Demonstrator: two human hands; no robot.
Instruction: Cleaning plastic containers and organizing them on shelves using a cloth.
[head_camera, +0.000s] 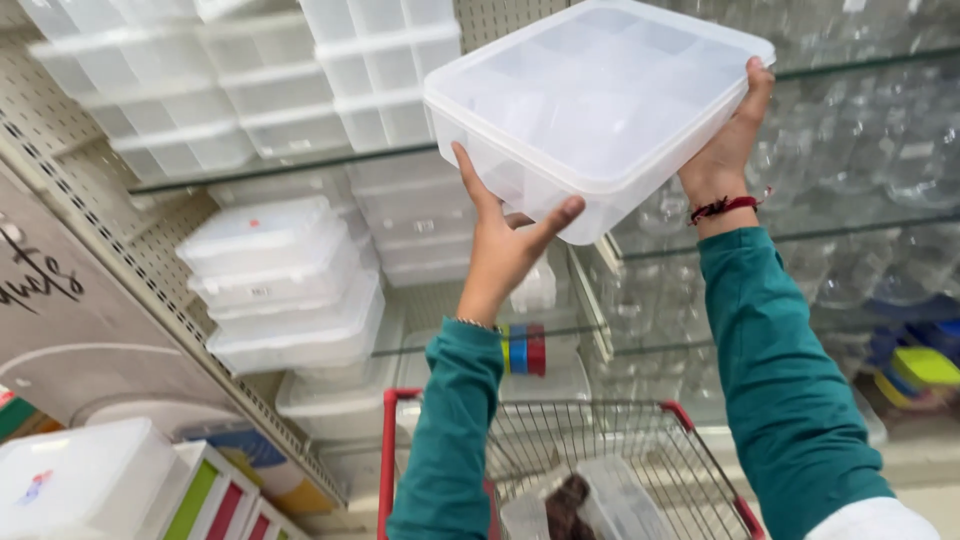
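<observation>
Here we look down first on a red-framed wire shopping cart (600, 450) with clear plastic tubs inside, low between our teal sleeves. Above it, our left hand (505, 245) cups the underside of a large translucent white plastic lidded storage box (600, 100), fingers (470, 175) spread against its near wall. Our right hand (730, 140), a red thread bracelet (722, 207) at the wrist, grips the box's right edge. Beyond, stacked clear lidded containers (285, 280) sit on glass shelves (300, 165).
</observation>
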